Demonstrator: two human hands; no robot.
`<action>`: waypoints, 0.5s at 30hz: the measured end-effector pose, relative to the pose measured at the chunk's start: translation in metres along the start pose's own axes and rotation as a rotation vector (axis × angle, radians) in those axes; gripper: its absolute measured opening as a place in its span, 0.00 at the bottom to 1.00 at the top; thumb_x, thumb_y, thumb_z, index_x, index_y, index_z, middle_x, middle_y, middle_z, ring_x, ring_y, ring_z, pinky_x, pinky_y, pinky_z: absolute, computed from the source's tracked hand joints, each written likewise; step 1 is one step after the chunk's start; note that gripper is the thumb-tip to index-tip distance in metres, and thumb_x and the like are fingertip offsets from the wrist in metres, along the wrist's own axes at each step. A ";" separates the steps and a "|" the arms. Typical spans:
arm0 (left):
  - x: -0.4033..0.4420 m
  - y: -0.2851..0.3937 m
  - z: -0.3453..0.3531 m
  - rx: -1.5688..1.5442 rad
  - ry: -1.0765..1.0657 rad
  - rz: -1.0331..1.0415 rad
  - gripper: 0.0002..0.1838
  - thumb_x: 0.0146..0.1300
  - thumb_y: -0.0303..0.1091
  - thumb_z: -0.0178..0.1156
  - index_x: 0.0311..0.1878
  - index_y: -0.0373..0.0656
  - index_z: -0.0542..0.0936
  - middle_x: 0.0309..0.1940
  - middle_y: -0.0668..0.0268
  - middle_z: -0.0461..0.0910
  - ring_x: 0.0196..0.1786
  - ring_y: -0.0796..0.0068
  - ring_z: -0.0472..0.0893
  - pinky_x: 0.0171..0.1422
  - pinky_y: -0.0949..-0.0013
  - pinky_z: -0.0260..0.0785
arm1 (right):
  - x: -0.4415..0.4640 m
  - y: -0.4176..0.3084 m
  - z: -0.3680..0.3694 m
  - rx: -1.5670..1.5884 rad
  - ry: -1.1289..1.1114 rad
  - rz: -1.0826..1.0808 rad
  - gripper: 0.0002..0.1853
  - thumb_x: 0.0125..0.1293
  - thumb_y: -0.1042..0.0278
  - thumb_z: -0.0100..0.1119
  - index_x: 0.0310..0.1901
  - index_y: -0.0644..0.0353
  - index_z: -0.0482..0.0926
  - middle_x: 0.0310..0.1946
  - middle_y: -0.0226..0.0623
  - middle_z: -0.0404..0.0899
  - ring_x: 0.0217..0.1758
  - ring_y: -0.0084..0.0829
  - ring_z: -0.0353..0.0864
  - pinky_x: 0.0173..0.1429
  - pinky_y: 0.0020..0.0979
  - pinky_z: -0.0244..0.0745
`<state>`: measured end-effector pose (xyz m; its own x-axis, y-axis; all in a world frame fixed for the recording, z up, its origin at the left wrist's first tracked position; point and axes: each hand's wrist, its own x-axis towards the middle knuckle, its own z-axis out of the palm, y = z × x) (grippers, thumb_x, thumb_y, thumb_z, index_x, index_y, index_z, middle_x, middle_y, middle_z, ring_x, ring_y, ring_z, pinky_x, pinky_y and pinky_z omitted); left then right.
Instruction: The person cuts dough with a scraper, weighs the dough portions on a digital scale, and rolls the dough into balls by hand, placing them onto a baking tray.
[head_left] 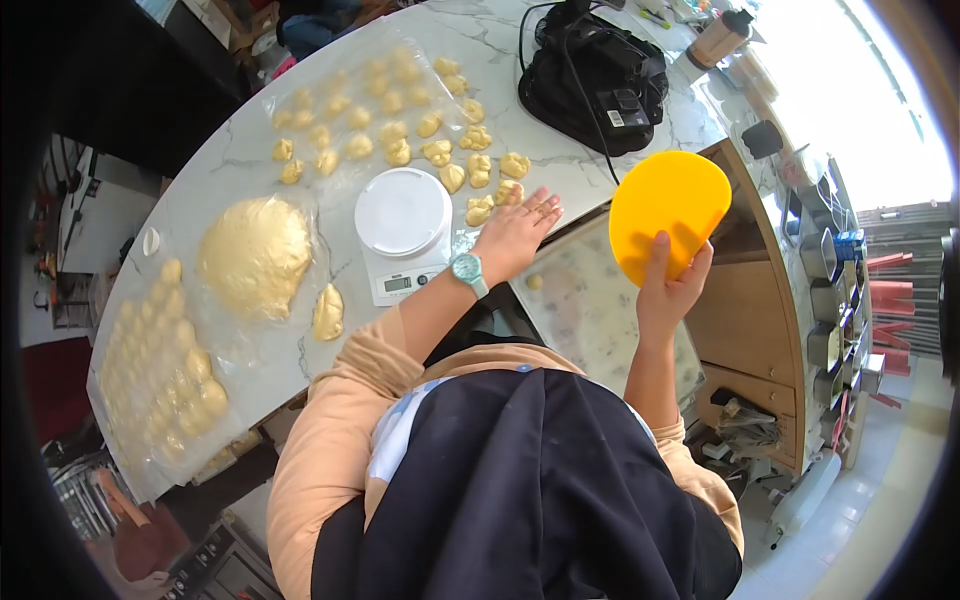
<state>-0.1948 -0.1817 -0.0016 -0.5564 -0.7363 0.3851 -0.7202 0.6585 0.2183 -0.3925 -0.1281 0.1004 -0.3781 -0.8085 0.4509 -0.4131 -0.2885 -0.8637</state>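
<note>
My right hand (672, 285) grips a yellow plastic dough scraper (665, 205), raised over the table's right edge. With fingers stretched out, my left hand (515, 235) lies by the table's near edge, close to a small dough piece (508, 191); whether it touches it I cannot tell. A watch is on that wrist. Left of this hand stands a white kitchen scale (403, 213), its plate bare. A large mound of dough (257, 255) sits on plastic farther left, with a loose dough piece (328, 312) between it and me.
Dough balls under plastic film (355, 105) lie at the back, and more covered balls (160, 370) at the left. A black bag-like object (595, 85) with a cable stands back right. Below the table edge is a tray or sheet (600, 290) holding one small dough ball.
</note>
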 end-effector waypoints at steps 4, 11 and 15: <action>-0.046 0.012 -0.090 -0.098 0.218 -0.269 0.20 0.66 0.27 0.52 0.62 0.40 0.72 0.71 0.56 0.63 0.74 0.54 0.59 0.74 0.49 0.53 | 0.010 0.002 0.003 0.029 -0.013 -0.007 0.17 0.69 0.63 0.59 0.52 0.63 0.69 0.45 0.37 0.76 0.48 0.27 0.77 0.53 0.29 0.73; -0.233 0.018 -0.091 0.021 0.902 -0.957 0.35 0.49 0.36 0.76 0.60 0.39 0.73 0.62 0.56 0.72 0.66 0.58 0.70 0.69 0.55 0.60 | -0.022 -0.014 0.106 0.209 -0.849 0.110 0.14 0.71 0.66 0.54 0.53 0.63 0.69 0.42 0.41 0.75 0.44 0.31 0.77 0.48 0.32 0.73; -0.266 0.016 -0.091 -0.189 0.738 -1.113 0.28 0.51 0.26 0.73 0.57 0.35 0.76 0.56 0.56 0.78 0.56 0.65 0.79 0.60 0.67 0.72 | -0.067 -0.089 0.183 0.110 -1.554 -0.235 0.17 0.69 0.67 0.49 0.55 0.63 0.59 0.30 0.59 0.79 0.39 0.62 0.79 0.41 0.49 0.74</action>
<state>-0.0210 0.0386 -0.0188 0.6752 -0.6739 0.3000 -0.5394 -0.1736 0.8240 -0.1787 -0.1419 0.1054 0.8986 -0.4377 -0.0308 -0.2520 -0.4574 -0.8528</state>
